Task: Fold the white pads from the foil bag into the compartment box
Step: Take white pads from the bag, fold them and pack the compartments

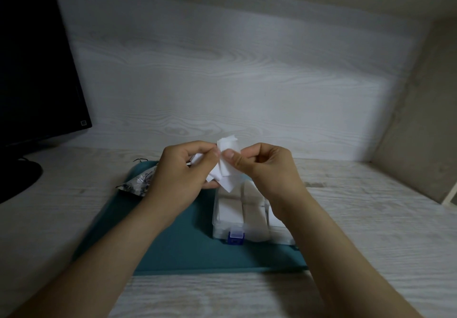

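holding a little bunch of white pads (228, 169) up in the air, right over the far end of the compartment box (214, 216). pinching one side with the left hand (183, 169), fingers curled round the loose sheets, and nipping the other edge between thumb and forefinger of the right hand (264, 166), with the rest tucked in. looks like peeling one sheet off the bunch or starting a crease, can't tell which. probably kept close above the box so the drop into a slot stays short. seeing something white in the near compartments already, hard to say how full. clear box, closing with a blue latch (236, 237) at the near side, parked on a teal mat (178, 241). got the foil bag (136, 184) lying at the mat's far left corner, just beyond the left wrist, so grabbing more means reaching round that hand. also a dark monitor (37, 65) off left on the pale wood desk (371, 218), well apart. can't see the box's right side past the right forearm.
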### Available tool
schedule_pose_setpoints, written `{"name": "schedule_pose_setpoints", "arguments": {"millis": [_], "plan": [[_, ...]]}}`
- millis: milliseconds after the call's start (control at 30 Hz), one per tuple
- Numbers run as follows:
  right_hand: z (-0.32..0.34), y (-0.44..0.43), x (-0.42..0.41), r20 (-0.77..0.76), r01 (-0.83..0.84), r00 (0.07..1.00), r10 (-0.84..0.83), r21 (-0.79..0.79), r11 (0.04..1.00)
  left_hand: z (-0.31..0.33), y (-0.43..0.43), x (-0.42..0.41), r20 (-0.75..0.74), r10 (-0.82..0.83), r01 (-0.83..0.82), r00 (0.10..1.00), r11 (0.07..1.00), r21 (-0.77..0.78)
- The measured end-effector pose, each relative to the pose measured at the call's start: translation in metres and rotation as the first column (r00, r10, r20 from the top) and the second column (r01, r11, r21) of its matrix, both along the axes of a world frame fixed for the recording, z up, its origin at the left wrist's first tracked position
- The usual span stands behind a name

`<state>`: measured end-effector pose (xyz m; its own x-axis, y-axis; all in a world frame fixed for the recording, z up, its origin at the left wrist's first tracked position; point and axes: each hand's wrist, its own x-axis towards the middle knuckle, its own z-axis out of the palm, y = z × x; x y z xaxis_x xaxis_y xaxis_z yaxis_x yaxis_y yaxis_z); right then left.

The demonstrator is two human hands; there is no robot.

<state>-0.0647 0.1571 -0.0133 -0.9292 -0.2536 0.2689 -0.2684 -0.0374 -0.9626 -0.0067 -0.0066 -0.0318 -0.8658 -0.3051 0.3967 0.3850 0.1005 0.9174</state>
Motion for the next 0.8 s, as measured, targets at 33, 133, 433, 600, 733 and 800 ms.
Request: {"name": "schedule_pose_setpoints", "arguments": {"millis": [33,133,433,600,733,800], "plan": [[0.0,-0.001,0.0,0.001,0.001,1.0,-0.001,0.004,1.0,0.0,-0.001,0.0,0.001,-0.005,0.005,1.0,1.0,0.005],[-0.001,-0.002,-0.001,0.011,0.003,1.0,-0.003,-0.004,1.0,0.0,-0.001,0.0,0.003,-0.022,0.022,1.0,1.0,-0.004],[-0.001,-0.002,-0.003,-0.132,-0.077,0.988,0.074,-0.02,0.997,-0.001,0.0,-0.002,-0.02,0.036,-0.035,0.999,0.999,0.03],[-0.003,-0.007,-0.002,-0.339,0.074,0.937,-0.087,-0.049,0.996,-0.003,-0.002,-0.005,-0.038,0.123,-0.125,0.992,0.989,-0.08],[-0.006,-0.007,-0.001,-0.695,0.362,0.672,-0.256,0.007,0.932,-0.004,0.0,-0.004,0.008,0.031,-0.029,0.999,0.987,-0.157],[-0.008,-0.008,0.002,-0.781,0.369,0.592,-0.198,0.045,0.929,-0.002,0.006,-0.001,0.057,-0.103,0.109,0.993,0.988,-0.111]]}}
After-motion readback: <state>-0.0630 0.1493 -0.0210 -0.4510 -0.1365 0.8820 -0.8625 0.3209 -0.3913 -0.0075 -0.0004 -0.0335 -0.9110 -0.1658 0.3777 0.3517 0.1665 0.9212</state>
